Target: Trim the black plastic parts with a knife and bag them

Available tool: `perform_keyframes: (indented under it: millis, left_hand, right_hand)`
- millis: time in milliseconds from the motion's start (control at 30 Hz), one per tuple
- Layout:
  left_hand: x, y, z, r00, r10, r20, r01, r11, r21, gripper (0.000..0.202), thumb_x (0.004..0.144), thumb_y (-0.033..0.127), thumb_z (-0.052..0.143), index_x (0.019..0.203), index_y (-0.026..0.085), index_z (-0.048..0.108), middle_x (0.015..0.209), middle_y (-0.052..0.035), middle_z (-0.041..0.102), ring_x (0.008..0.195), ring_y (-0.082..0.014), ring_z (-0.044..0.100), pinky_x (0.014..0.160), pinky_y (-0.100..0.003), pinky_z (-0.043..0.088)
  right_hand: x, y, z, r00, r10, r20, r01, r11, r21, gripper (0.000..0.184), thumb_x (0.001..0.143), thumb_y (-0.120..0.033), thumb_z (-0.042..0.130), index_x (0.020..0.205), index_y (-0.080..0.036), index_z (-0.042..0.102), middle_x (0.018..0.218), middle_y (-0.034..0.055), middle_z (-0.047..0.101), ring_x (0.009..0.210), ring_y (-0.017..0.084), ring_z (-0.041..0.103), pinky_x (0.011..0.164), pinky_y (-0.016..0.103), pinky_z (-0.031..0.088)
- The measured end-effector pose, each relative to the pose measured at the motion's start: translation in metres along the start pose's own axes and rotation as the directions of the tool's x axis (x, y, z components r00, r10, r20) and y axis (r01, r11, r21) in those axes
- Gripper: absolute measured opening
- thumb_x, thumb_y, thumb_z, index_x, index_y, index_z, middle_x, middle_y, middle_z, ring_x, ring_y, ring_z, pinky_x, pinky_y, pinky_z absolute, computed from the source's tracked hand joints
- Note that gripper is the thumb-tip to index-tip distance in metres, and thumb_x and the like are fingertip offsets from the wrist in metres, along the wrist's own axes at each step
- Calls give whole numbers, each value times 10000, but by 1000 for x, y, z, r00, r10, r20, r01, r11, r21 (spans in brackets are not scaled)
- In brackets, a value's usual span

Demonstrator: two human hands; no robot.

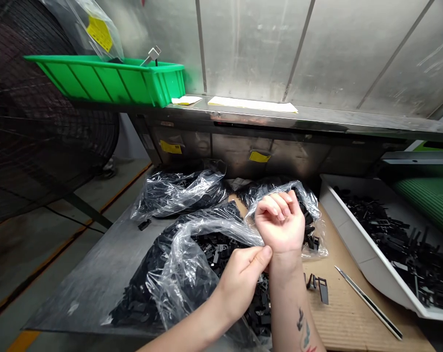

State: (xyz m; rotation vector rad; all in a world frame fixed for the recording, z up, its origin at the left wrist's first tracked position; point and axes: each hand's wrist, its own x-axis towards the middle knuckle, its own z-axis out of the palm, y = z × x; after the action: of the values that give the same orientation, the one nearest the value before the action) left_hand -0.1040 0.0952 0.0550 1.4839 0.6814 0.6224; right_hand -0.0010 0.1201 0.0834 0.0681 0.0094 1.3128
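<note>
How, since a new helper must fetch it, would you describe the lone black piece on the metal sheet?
Below the green bin, find the metal sheet. Near its far end, by the clear bag of black parts, one small black plastic piece lies alone, outside every bag.

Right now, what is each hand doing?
Left hand: closed, pinching a clear plastic bag.
Right hand: fingers half curled; cannot tell whether it holds the bag.
</note>
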Motion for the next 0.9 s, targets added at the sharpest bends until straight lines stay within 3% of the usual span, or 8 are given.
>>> perform_keyframes:
  millis: [200, 333, 467, 600, 667, 733, 833, 900]
  left_hand:
    - [-2, -3, 2, 1000, -13, 9, 14, 993, -119, 389, 833, 423, 346, 566, 150, 418, 597, 10, 392, 616, -129, 349, 598, -248, 316]
    - [-3, -4, 3, 999, -34, -38, 38, 994, 102, 425, 798, 495, 378, 540, 157, 381, 544, 36, 306, 539, -102, 270, 481, -227, 234]
    - [-5, -11, -2, 998, 24, -58, -7, 962, 271, 428, 829, 421, 372, 491, 166, 312, 494, 52, 269, 479, -80, 245, 440, -223, 196]
    - [-5, -19, -24, 994, 73, 79, -94, 949, 301, 387, 847, 323, 374, 555, 128, 539, 519, 15, 502, 502, -100, 455, 511, -199, 353]
    - [-1, -22, -47, 997, 75, 23, -79, 946, 315, 303, 823, 289, 439, 651, 133, 634, 633, -11, 637, 608, -132, 567, 614, -209, 421]
    - [6, -25, -81, 978, 76, -197, -2, 936, 353, 240, 801, 285, 486, 711, 152, 664, 735, -18, 682, 718, -155, 607, 701, -229, 445]
    - [9, -39, -155, 838, 47, -544, 178, 919, 353, 276, 853, 292, 407, 865, 136, 635, 867, -48, 665, 824, -166, 601, 764, -278, 455]
    - [0, -56, -209, 699, -10, -715, 328, 893, 308, 259, 864, 289, 413, 979, 120, 572, 963, -70, 616, 864, -177, 583, 774, -343, 460]
  right_hand:
    - [-2, 2, -3, 1000, 11, -7, -11, 1000, -15, 343, 877, -256, 332, 542, -182, 347, 389, -96, 249, 341, 50, 277, 386, 152, 314]
    - [-5, 4, -4, 1000, -6, -12, 5, 997, -73, 322, 864, -234, 360, 547, -182, 346, 397, -97, 251, 350, 51, 281, 394, 152, 320]
    - [-5, 7, -10, 1000, -20, 17, 23, 988, -156, 295, 833, -232, 427, 551, -181, 361, 397, -100, 269, 361, 48, 296, 406, 148, 334]
    - [1, 15, -28, 1000, 18, -22, -23, 960, -280, 281, 807, -233, 471, 551, -176, 368, 407, -103, 278, 359, 43, 276, 400, 145, 333]
    - [8, 19, -41, 997, 33, -71, -63, 880, -470, 292, 780, -264, 512, 541, -174, 369, 411, -105, 267, 358, 40, 251, 388, 147, 318]
    - [17, 22, -53, 994, 24, -111, -92, 742, -664, 300, 743, -317, 558, 535, -172, 397, 416, -101, 284, 368, 39, 253, 391, 157, 316]
    - [32, 27, -67, 989, 38, -141, -137, 574, -808, 279, 694, -357, 623, 546, -161, 492, 426, -79, 361, 391, 46, 304, 417, 182, 336]
    - [42, 32, -75, 985, 68, -156, -169, 493, -854, 259, 663, -346, 665, 551, -147, 544, 434, -59, 407, 407, 56, 342, 423, 190, 333]
